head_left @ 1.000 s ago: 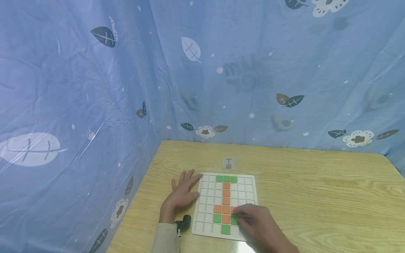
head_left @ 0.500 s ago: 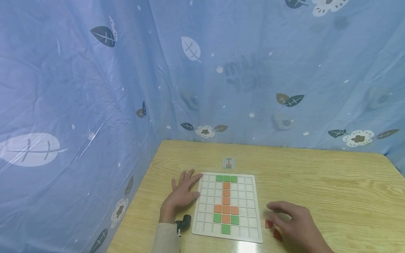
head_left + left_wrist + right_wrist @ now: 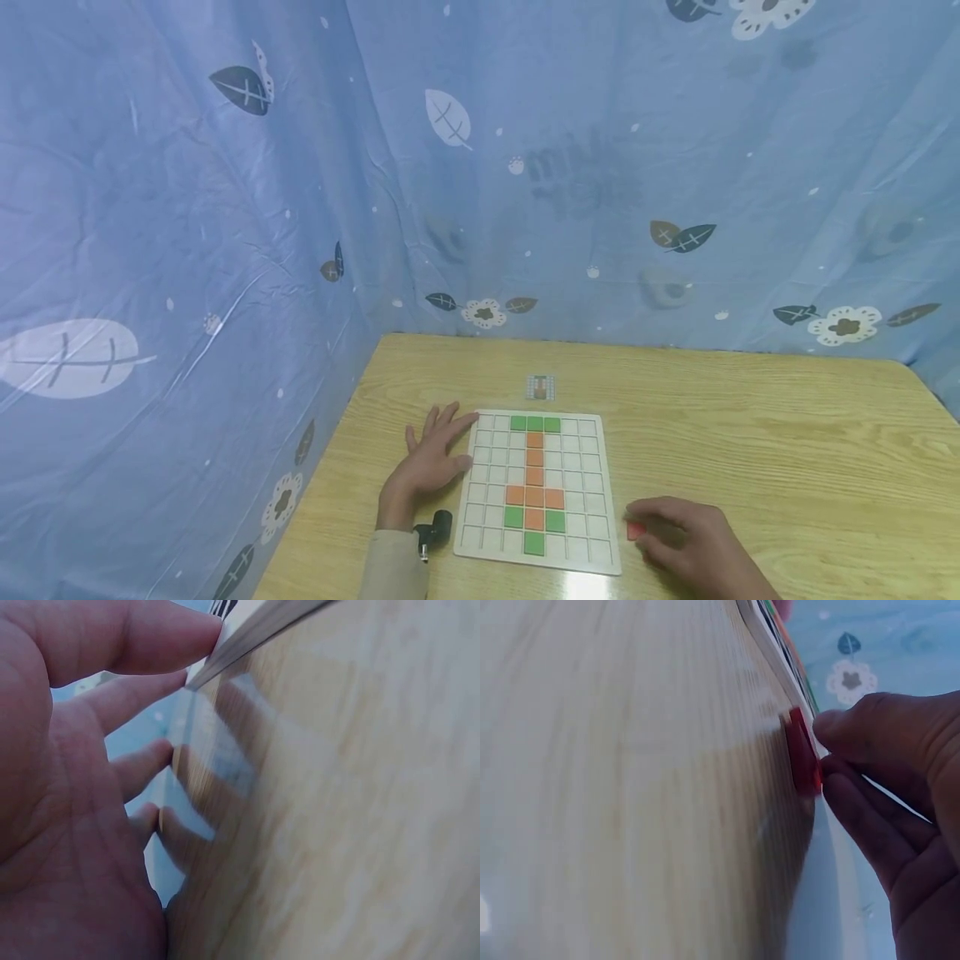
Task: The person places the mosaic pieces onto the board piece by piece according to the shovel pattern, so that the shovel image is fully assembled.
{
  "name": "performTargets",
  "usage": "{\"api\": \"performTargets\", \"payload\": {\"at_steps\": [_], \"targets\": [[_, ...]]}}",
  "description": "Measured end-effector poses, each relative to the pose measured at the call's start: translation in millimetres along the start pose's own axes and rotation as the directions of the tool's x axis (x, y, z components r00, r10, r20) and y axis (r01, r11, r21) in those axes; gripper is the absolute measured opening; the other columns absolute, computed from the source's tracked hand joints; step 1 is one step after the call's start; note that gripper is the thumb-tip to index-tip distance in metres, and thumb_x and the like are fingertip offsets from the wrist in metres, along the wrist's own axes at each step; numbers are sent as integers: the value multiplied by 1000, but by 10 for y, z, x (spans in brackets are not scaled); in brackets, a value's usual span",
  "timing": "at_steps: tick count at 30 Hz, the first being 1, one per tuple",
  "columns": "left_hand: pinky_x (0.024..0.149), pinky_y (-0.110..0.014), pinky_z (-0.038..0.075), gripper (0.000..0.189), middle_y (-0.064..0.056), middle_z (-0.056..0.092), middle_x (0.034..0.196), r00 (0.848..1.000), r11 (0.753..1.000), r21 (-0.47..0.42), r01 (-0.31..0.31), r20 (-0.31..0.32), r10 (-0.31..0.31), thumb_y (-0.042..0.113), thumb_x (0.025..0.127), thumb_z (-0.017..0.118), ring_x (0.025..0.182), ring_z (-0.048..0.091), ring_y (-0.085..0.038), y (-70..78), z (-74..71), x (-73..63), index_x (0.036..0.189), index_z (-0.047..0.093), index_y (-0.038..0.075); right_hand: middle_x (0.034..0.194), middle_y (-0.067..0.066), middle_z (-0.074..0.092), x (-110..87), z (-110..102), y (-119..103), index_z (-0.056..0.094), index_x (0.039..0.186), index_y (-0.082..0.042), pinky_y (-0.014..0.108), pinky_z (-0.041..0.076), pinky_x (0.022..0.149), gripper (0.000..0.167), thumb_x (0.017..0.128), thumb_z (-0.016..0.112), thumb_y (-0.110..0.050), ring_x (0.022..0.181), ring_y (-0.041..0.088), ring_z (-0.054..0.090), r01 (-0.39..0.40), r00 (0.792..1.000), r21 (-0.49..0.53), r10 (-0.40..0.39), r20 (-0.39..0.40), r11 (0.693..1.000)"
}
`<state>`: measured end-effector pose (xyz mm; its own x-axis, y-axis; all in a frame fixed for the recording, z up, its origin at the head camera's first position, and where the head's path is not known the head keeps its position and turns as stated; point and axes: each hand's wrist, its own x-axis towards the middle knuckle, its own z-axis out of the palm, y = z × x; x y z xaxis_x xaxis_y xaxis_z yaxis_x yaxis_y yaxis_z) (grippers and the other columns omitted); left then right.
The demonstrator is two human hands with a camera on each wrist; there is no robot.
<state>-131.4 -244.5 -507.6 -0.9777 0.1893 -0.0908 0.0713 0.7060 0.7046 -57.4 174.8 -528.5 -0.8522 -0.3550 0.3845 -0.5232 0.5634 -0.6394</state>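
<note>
A white square-grid board (image 3: 592, 467) lies on the table with green tiles (image 3: 534, 543) and orange tiles (image 3: 534, 477) in its cells. Along the board's left edge rests my left hand (image 3: 429, 467), its fingers spread; thumb and forefinger touch the rim. To the right of the board, my right hand (image 3: 690, 533) is at a small red tile (image 3: 635, 531). Its thumb and forefinger stand apart, tips close beside the tile (image 3: 804, 757) on the table. Whether they touch it I cannot tell. The hand may hide other tiles.
A small printed grid card (image 3: 541, 387) lies beyond the board. A black object (image 3: 435, 532) sits by the left wrist. Blue patterned cloth (image 3: 480, 167) hangs behind and to the left of the wooden table (image 3: 787, 450).
My right hand has left the board, moved right and lowered to the red tile; a second red tile seen half a second ago is out of sight. The left hand stays put.
</note>
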Motion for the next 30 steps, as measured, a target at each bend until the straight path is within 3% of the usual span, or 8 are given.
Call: {"api": "performTargets", "payload": {"at_steps": [4,13,18,26,30], "targets": [[124,-81,-19,75,-17,23,182,1000,1000,8,-4,-1,4,15,91,67,171,-1,-47,-19,14,5,164,52,22,99,-11,83,32,70,-1,83,107,-22,1,50,88,46,72,95,4,92,-2,75,134,990,14,-133,-54,991],[124,-81,-20,77,-17,24,182,1000,1000,-9,3,-4,-3,12,89,67,171,-1,-47,4,12,3,164,52,23,98,-14,82,89,41,-42,83,106,-23,4,52,80,38,77,95,-3,88,-6,70,85,995,-76,-80,64,993],[124,-81,-19,78,-17,24,182,1000,1000,2,2,-7,-2,12,88,66,171,0,-47,1,4,2,164,52,23,94,-18,80,106,52,-43,82,104,-23,-1,47,81,41,74,94,2,85,-8,68,122,992,-73,-120,43,990],[124,-81,-19,77,-17,24,182,1000,1000,12,3,-8,-3,14,89,67,171,0,-48,1,8,5,164,52,24,95,-18,79,102,60,-30,82,105,-23,-1,46,81,40,74,95,-2,86,-8,67,125,992,-77,-122,46,989],[124,-81,-19,77,-18,24,182,1000,1000,14,1,-11,-1,14,89,67,171,1,-48,0,10,6,164,53,24,94,-21,76,84,94,-23,81,103,-25,1,47,80,45,71,93,3,85,-8,65,158,987,-103,-158,13,982]]}}
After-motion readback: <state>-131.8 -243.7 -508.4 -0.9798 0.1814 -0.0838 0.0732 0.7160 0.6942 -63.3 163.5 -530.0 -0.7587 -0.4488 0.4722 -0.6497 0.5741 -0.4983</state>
